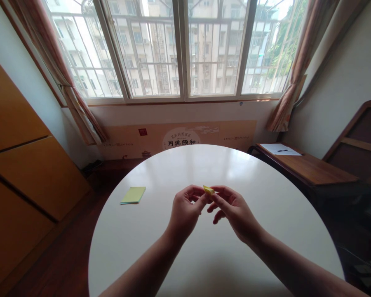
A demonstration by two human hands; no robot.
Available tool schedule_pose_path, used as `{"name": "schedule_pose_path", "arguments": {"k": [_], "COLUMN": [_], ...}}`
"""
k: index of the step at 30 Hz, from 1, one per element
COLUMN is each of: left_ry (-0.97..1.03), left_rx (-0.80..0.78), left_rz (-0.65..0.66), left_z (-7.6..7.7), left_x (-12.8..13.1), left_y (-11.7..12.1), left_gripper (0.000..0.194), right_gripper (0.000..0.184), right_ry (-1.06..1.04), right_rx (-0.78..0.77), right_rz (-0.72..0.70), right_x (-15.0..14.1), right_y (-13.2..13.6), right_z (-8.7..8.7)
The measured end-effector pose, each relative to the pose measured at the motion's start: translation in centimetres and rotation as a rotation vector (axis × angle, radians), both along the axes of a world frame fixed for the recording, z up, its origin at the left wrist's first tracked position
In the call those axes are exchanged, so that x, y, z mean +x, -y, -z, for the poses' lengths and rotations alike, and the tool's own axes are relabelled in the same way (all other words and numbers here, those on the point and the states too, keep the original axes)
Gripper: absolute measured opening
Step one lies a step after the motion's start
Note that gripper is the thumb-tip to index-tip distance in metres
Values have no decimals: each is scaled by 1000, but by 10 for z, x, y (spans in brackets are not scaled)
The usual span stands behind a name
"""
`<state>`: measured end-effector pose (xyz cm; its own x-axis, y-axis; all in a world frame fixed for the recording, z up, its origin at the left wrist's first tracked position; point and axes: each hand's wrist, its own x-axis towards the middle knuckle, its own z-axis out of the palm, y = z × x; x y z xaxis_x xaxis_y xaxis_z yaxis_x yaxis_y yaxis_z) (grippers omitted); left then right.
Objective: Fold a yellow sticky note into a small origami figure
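Note:
Above the middle of the white round table [136, 255], a small piece of folded yellow paper [209, 190] is pinched between my two hands. My left hand [187, 208] grips its left side with thumb and forefinger. From the right, my right hand [230, 204] pinches it with thumb and forefinger, the other fingers curled loosely below. The fingertips partly cover the paper, so its full folded shape is hidden. To the left on the table lies a stack of square paper sheets [133, 195], yellow-green on top with a bluish edge beneath.
A wooden side table [321, 169] at the right carries white paper [280, 149] with a dark pen on it. Beyond it leans a brown chair-like frame [358, 136]. Orange cabinets [34, 181] stand at the left. Behind the table are a printed cardboard panel [126, 136] and a barred window [182, 99].

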<state>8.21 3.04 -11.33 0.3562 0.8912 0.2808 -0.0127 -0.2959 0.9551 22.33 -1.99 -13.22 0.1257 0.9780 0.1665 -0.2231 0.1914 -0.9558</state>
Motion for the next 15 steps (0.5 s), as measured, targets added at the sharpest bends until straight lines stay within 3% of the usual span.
{"name": "schedule_pose_path", "arguments": {"k": [6,10,15], "left_ry": [-99,-18,-41], "left_rx": [114,193,233], "left_rz": [-15,-44,-24], "left_z": [3,4,-2], "left_x": [-2,-4,-7], "left_y": [-2,-1,0], "left_gripper": [25,26,13], "right_gripper": [35,35,35], "right_ry": [83,95,122], "right_rx": [56,73,83], "right_rz": [46,32,44], "right_x": [4,7,8], "right_y": [-2,-2,-1], "right_z": [4,3,1]}}
